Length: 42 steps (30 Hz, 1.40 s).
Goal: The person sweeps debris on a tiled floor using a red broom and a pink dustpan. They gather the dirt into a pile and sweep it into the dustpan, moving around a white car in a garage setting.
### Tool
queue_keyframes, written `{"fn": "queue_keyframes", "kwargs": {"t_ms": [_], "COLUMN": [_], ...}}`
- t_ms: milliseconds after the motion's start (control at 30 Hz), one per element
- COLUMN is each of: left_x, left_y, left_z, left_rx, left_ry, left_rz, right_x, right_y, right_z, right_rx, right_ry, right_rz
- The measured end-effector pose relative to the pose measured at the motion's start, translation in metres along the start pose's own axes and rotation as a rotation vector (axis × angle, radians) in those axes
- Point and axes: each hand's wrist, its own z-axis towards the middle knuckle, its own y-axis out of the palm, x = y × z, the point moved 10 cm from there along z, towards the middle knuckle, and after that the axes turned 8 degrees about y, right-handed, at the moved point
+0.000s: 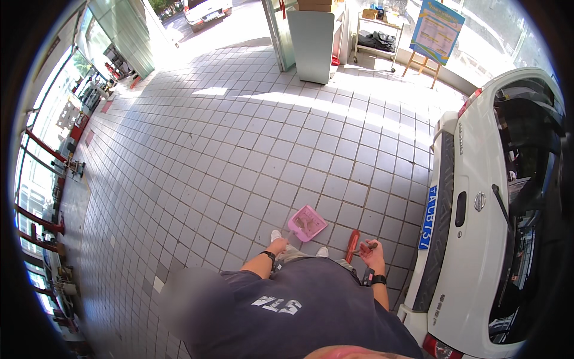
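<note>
My left hand is closed around the thin handle of a pink dustpan. The pan is low over or on the tiles just ahead of my feet, with some brownish debris inside. My right hand is closed on the dark end of a broom handle. A red broom head shows below and left of that hand, to the right of the dustpan and apart from it. Both wrists wear dark bands. The fingers of the left hand are partly hidden by the small, foreshortened view.
A white car stands close on my right, its rear toward me. Grey tiled floor stretches ahead. Farther off are a grey counter, a wheeled cart and a sign on an easel. Workshop equipment lines the left side.
</note>
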Motion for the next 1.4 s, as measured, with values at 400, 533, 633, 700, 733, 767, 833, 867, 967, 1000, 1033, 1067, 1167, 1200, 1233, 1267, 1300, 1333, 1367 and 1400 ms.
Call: {"fn": "queue_keyframes", "kwargs": {"t_ms": [400,533,633,700,733,767,833,867,967,1000,1033,1067,1167,1200,1233,1267,1300,1333,1367,1400], "left_x": [-0.006,-0.005,-0.006,-0.006,-0.017,-0.014,-0.017,-0.015,-0.024,-0.022,-0.022,-0.023,-0.016,-0.020,-0.012,-0.016,-0.014,-0.017,-0.020,-0.022], "left_y": [-0.013,-0.008,-0.001,-0.001,-0.012,-0.012,-0.008,-0.004,-0.003,-0.003,-0.005,-0.007,-0.009,-0.011,0.002,0.002,0.002,-0.002,-0.006,-0.011], "left_z": [0.000,-0.001,-0.001,-0.002,-0.004,-0.002,0.002,0.004,0.004,0.004,0.005,0.005,0.005,0.004,0.002,-0.001,-0.002,-0.002,-0.002,-0.002], "left_rx": [-0.042,-0.027,-0.014,-0.023,-0.020,-0.036,-0.052,-0.063,-0.011,-0.023,-0.029,-0.035,-0.080,-0.058,-0.058,-0.038,-0.044,-0.041,-0.039,-0.009], "left_ry": [0.202,0.122,-0.005,-0.006,0.034,0.088,0.053,0.037,-0.078,-0.048,-0.017,0.014,0.119,0.057,-0.003,-0.067,-0.056,-0.045,-0.034,-0.007], "left_rz": [0.279,0.204,0.052,0.041,0.103,0.162,0.108,0.081,-0.053,-0.026,0.004,0.033,0.063,-0.006,-0.082,-0.151,-0.126,-0.099,-0.072,-0.035], "right_x": [0.010,0.007,0.004,0.005,0.012,0.011,0.009,0.007,0.006,0.007,0.008,0.009,0.009,0.009,0.004,0.004,0.005,0.006,0.008,0.010], "right_y": [0.009,0.004,-0.002,-0.002,0.009,0.009,0.007,0.004,0.002,0.004,0.005,0.007,0.007,0.007,-0.001,-0.001,-0.001,0.003,0.006,0.008], "right_z": [0.004,0.003,0.005,0.004,0.001,0.001,0.002,0.003,0.001,-0.001,0.001,0.002,0.005,0.006,0.001,0.001,0.000,0.001,0.002,0.003], "right_rx": [-0.031,-0.030,-0.030,-0.029,-0.043,-0.042,-0.039,-0.035,-0.022,-0.026,-0.035,-0.044,-0.044,-0.043,-0.021,-0.018,-0.023,-0.036,-0.048,-0.049], "right_ry": [0.028,0.020,0.009,0.003,0.018,0.014,0.012,0.009,0.016,0.019,0.022,0.025,0.007,0.009,0.001,0.003,0.005,0.010,0.016,0.018], "right_rz": [-0.002,0.002,0.003,0.003,-0.002,-0.001,0.002,0.004,0.003,0.005,0.006,0.007,0.007,0.008,0.013,0.014,0.007,-0.002,-0.011,-0.010]}}
